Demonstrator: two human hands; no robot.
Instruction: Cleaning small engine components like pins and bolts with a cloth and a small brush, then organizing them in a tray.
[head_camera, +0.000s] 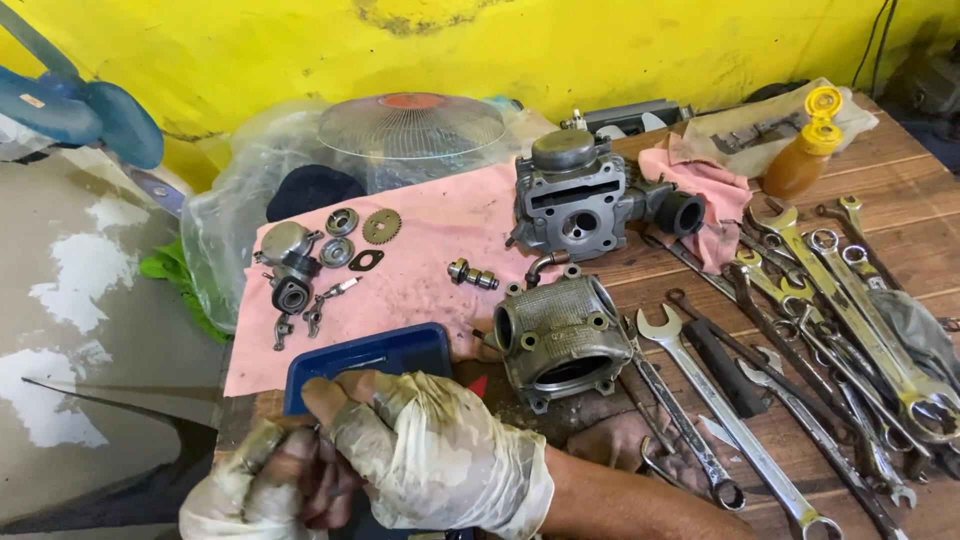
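Hands together at the near counter edge: our right hand (440, 455) in a dirty, torn glove curls over our left hand (270, 480), fingers folded in tight. Whatever sits in the grip is hidden, so we cannot tell what either hand holds (possibly something small, too buried to see). Both hands overlap the near rim of a blue tray (375, 355). Just right of the tray stands a grey engine cylinder (560, 340), bore up and tilted toward us, on the wooden counter (915, 190). Behind it, a cylinder head (580, 200) rests on the pink cloth (430, 250). On the cloth's left: small gear (381, 226), washers, rocker bits; a short camshaft (472, 274) lies mid-cloth. Right side: a spread of spanners (800, 310), overlapping. An amber bottle with yellow cap (805, 155) lies at the back.
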